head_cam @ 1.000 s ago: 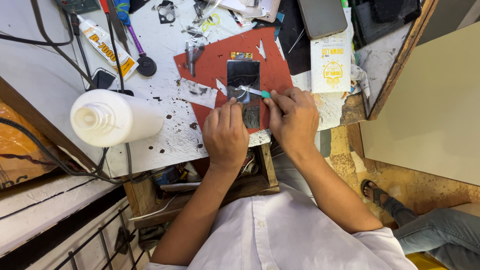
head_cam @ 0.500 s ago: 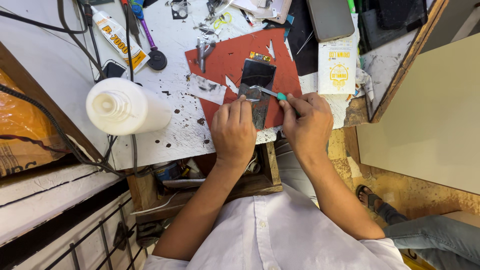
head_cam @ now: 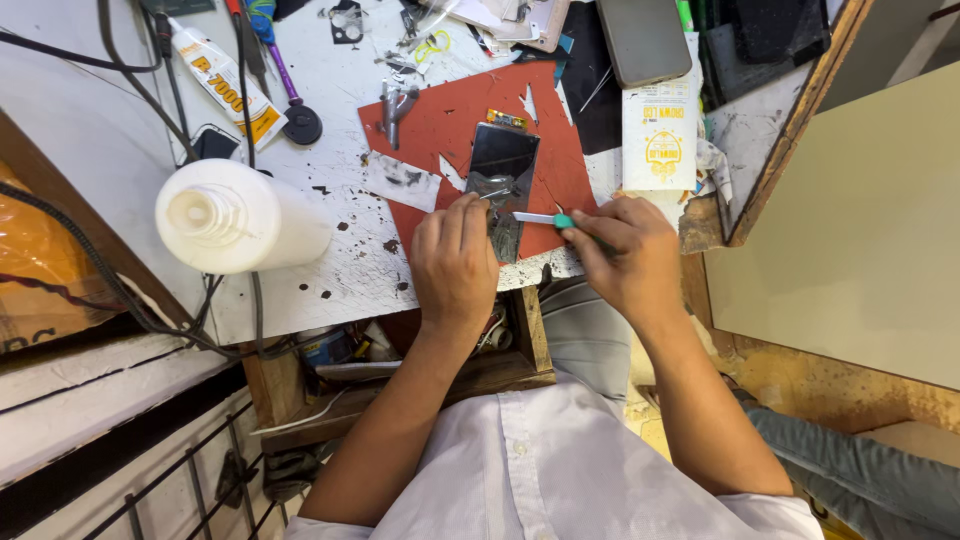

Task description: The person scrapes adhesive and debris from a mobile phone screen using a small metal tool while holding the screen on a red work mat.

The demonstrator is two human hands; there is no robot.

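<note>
The left hand (head_cam: pixel 455 262) presses its fingertips onto the near end of a dark phone screen (head_cam: pixel 500 185), pinning it flat on the red mat (head_cam: pixel 440 125) so it cannot slide. The right hand (head_cam: pixel 625 260), its grip closed around a thin green-handled tool (head_cam: pixel 548 219), points the tip leftward at the screen's edge just beside those fingers. A white bottle (head_cam: pixel 235 215) stands on the table (head_cam: pixel 120 140), well left of both.

White short-sleeved button shirt (head_cam: pixel 560 470) fills lower centre of frame, grey trousers (head_cam: pixel 580 330) above it; bare forearms, left hand (head_cam: pixel 455 265), right hand (head_cam: pixel 625 260), no rings or watch.
</note>
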